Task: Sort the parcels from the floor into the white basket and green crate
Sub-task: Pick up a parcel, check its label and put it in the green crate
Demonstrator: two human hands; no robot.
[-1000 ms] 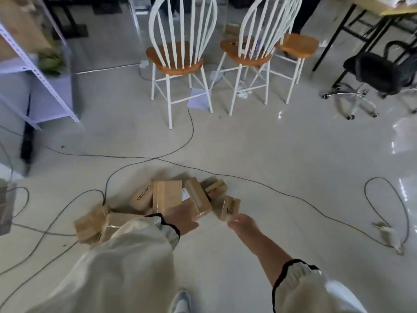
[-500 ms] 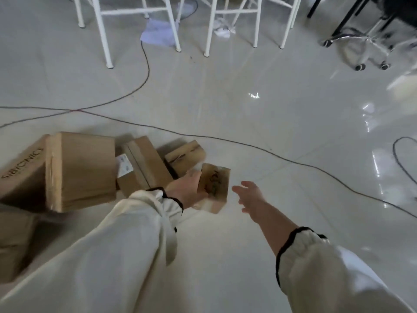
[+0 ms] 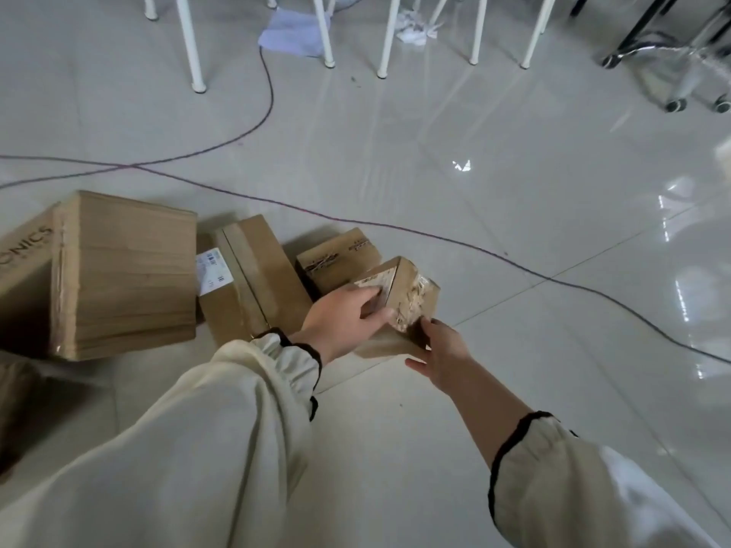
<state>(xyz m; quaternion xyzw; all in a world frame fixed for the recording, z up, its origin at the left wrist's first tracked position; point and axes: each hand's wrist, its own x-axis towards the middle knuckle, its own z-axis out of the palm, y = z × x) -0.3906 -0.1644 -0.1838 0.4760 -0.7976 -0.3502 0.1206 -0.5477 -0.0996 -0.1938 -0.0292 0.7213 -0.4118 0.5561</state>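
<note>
Several brown cardboard parcels lie on the tiled floor. A small taped parcel is tipped up at the right end of the group. My left hand grips its left side and top corner. My right hand holds its near lower edge from the right. Behind it lies another small parcel. A longer parcel with a white label lies to the left, then a large box and a printed box at the frame's left edge. Neither the white basket nor the green crate is in view.
A thin dark cable runs across the floor just behind the parcels, with a second cable curving up towards white chair legs. Paper scraps lie under the chairs. An office chair base stands at the far right.
The view has dropped closer to the floor. My left hand has tilted the small taped parcel up, and my right hand, which hovered beside it, now holds its near edge.
</note>
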